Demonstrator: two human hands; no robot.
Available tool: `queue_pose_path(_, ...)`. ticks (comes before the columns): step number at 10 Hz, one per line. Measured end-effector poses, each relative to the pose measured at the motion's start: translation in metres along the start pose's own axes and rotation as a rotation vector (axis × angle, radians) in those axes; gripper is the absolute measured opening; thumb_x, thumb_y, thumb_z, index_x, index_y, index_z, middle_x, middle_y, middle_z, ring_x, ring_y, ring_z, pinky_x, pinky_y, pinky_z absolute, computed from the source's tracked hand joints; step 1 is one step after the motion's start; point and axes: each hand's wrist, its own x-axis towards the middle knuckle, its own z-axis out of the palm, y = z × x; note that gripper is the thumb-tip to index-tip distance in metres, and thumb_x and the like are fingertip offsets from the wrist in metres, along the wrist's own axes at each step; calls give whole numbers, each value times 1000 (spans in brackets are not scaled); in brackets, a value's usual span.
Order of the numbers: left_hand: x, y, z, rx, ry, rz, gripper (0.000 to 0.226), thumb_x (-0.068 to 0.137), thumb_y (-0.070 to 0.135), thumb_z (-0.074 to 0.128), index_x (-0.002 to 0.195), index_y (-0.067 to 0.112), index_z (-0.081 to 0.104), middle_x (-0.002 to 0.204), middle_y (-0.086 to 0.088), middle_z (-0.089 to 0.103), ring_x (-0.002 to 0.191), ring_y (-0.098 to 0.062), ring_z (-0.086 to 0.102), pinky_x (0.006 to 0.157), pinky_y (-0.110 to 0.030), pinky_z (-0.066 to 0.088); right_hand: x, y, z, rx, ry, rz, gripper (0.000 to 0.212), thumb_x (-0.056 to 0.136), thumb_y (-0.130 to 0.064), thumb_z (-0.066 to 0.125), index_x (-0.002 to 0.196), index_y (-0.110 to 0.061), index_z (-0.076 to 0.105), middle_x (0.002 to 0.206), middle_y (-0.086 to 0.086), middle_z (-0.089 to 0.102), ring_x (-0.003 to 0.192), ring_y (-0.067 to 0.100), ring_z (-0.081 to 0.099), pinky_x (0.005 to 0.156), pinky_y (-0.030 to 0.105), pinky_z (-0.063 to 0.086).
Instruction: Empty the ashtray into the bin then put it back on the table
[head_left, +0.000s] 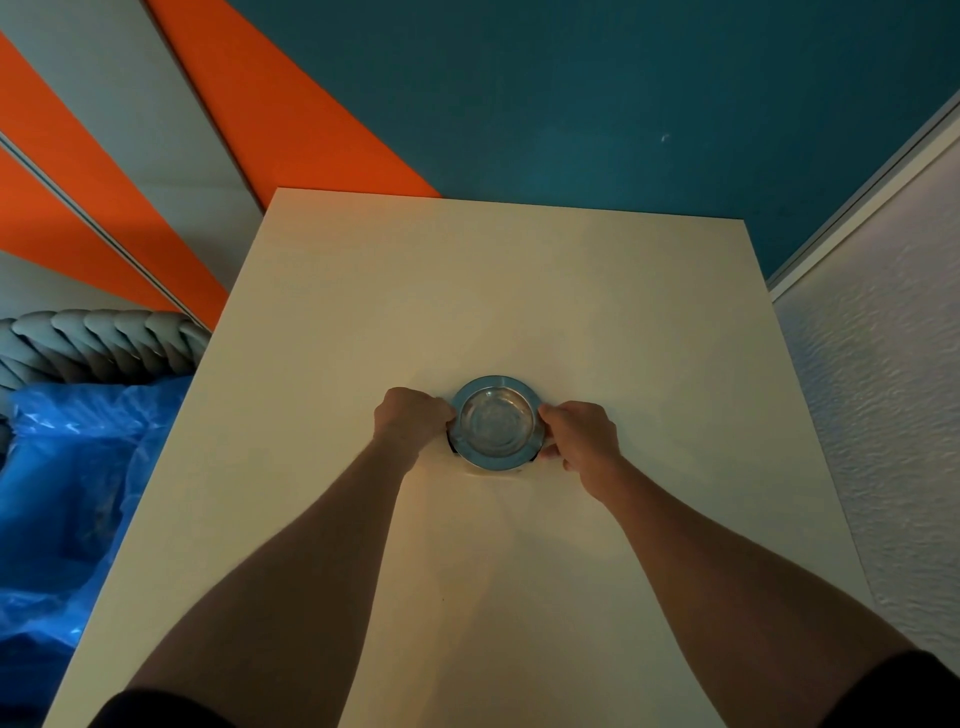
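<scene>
A round ashtray (496, 422) with a shiny metal rim and a clear glass bowl sits near the middle of the pale table (519, 291). Its bowl looks empty of ash. My left hand (410, 420) grips the left side of the rim with curled fingers. My right hand (579, 434) grips the right side, thumb on top of the rim. The ashtray's near edge looks slightly raised off the table, with a dark gap under it. The bin, lined with a blue plastic bag (67, 478), stands left of the table, below its edge.
A grey braided cushion roll (98, 338) lies behind the bin at the left. A white textured wall (883, 415) runs along the table's right side. Teal and orange flooring (571, 104) lies beyond the far table edge.
</scene>
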Motion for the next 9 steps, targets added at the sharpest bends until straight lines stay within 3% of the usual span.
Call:
queue_pose_path(2, -3, 1, -3, -37, -24, -34, 26, 65, 19, 69, 83, 0, 72, 71, -7, 63, 62, -22, 53, 59, -27, 45, 0, -4, -4, -37, -2, 26, 34, 90, -43, 56, 75, -15, 67, 68, -1, 74, 50, 17, 70, 48, 23, 41)
queue_pose_path(4, -2, 0, -5, -8, -23, 44, 29, 76, 28, 70, 81, -1, 73, 71, -11, 65, 65, -25, 56, 68, -33, 48, 0, -2, -11, 16, 7, 58, 39, 88, -49, 57, 80, -14, 70, 68, -1, 75, 48, 13, 69, 47, 22, 40)
queue_pose_path(6, -6, 8, -8, 224, 6, 150, 45, 88, 44, 57, 99, 2, 68, 101, -13, 69, 92, -31, 65, 82, -36, 53, 1, -3, -17, 32, 10, 68, 41, 84, -52, 59, 74, -14, 69, 65, 1, 74, 56, 16, 70, 50, 27, 52)
queue_pose_path(7, -8, 10, -13, 184, 45, 200, 49, 87, 47, 60, 118, 10, 64, 127, -8, 61, 112, -28, 56, 95, -35, 47, 3, -9, -20, -16, 8, 38, 47, 83, -57, 58, 73, -12, 68, 74, 5, 74, 68, 22, 70, 63, 36, 60)
queue_pose_path(8, -14, 13, -21, 167, 32, 218, 65, 82, 50, 66, 135, 16, 51, 143, -6, 49, 128, -26, 48, 105, -37, 41, 4, -19, -23, -172, 24, -35, 59, 87, -63, 49, 78, -7, 65, 81, 6, 69, 82, 28, 64, 80, 41, 54)
queue_pose_path(9, -19, 26, -28, 253, 41, 287, 76, 82, 57, 62, 143, 16, 42, 149, -8, 43, 135, -28, 40, 109, -39, 37, 1, -33, -30, -285, 37, -121, 56, 89, -64, 43, 66, -14, 53, 72, 2, 59, 80, 27, 56, 68, 34, 40)
